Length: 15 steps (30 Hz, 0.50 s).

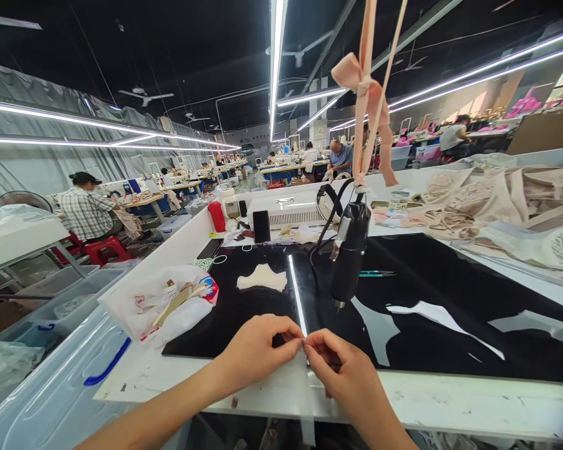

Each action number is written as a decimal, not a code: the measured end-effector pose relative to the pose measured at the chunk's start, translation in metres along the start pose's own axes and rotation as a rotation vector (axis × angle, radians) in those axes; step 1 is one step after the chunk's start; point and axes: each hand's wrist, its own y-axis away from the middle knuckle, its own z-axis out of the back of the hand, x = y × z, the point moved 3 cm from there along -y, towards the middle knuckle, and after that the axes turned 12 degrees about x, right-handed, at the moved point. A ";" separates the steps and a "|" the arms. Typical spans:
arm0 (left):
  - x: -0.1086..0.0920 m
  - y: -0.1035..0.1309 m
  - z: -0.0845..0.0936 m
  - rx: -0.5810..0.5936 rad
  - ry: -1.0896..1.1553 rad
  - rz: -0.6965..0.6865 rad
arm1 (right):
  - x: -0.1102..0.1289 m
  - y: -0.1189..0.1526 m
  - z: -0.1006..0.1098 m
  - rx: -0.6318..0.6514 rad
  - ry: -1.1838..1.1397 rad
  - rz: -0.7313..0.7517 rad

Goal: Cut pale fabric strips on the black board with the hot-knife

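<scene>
Left hand [261,345] and right hand [343,365] are pinching, fingertips meeting, the upper end of a narrow translucent strip [307,412], which is hanging toward six o'clock.

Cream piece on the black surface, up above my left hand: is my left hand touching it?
Apart. The head view shows a bare stretch of the black surface between your left hand and the cream piece.

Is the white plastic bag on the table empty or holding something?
Holding something: the white plastic bag lies open, with tan pieces showing inside.
</scene>
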 end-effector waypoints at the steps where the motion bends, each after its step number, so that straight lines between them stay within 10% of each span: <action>1: 0.000 0.000 0.000 0.001 0.016 0.001 | 0.000 0.000 0.000 0.010 -0.017 -0.007; 15: 0.006 -0.004 -0.002 0.045 0.272 0.057 | -0.013 -0.006 -0.004 0.155 -0.298 -0.061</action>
